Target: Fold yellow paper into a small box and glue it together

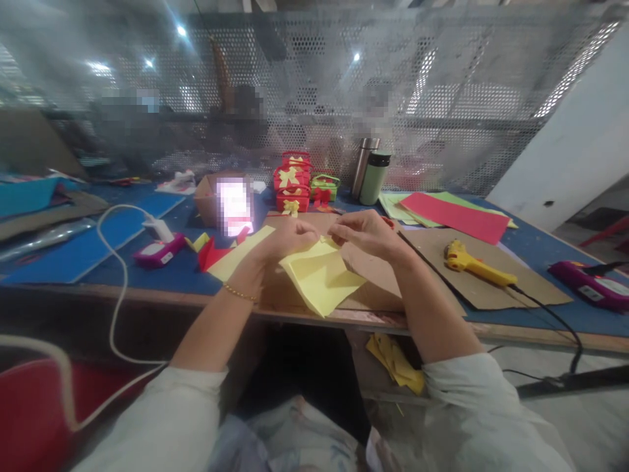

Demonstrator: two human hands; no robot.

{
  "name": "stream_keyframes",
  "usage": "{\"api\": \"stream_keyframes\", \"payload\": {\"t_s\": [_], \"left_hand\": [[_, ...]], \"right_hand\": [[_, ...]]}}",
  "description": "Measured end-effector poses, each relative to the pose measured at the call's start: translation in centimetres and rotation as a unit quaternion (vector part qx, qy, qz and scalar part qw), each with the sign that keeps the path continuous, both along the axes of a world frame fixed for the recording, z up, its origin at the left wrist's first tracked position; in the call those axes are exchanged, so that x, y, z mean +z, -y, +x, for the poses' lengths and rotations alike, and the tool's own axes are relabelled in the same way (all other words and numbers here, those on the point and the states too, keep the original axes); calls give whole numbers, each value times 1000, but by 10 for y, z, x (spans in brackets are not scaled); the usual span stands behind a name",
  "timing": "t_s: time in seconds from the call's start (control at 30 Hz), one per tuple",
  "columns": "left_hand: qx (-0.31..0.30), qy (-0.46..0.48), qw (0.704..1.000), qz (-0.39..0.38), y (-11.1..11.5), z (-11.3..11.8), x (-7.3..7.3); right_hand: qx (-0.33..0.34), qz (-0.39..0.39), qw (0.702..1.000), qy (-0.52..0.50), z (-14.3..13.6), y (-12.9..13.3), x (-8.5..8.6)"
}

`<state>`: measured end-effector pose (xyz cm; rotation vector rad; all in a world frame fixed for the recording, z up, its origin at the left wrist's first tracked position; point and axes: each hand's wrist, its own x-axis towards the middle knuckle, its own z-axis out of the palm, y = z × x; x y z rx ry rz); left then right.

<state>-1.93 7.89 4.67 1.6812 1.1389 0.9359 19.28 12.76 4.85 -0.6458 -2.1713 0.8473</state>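
Observation:
A folded yellow paper piece (324, 278) hangs between my hands over the front edge of the table, one corner pointing down. My left hand (289, 237), with a gold bracelet at the wrist, is closed on its upper left edge. My right hand (361, 233) has its thumb and fingertips pinched together at the upper right corner of the same paper. Cardboard (371, 278) lies beneath my hands. Another yellow strip (240, 254) extends from under my left wrist, next to red paper (211, 254).
Small red boxes (293, 180) with yellow bows and a green box (324, 187) stand at the back, beside a green bottle (375, 180). A yellow glue gun (479, 265) rests on cardboard at right. Purple power strips (160, 251) and a white cable are at left.

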Motion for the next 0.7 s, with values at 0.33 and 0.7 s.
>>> {"api": "stream_keyframes", "payload": {"t_s": [0.33,0.7], "left_hand": [[-15,7,1000,-4,-2,-1,-3],[-6,-9,1000,5,2,2,1]], "right_hand": [[17,10,999,44,-3,2,0],[19,-2,999,43,-4,4,2]]}}
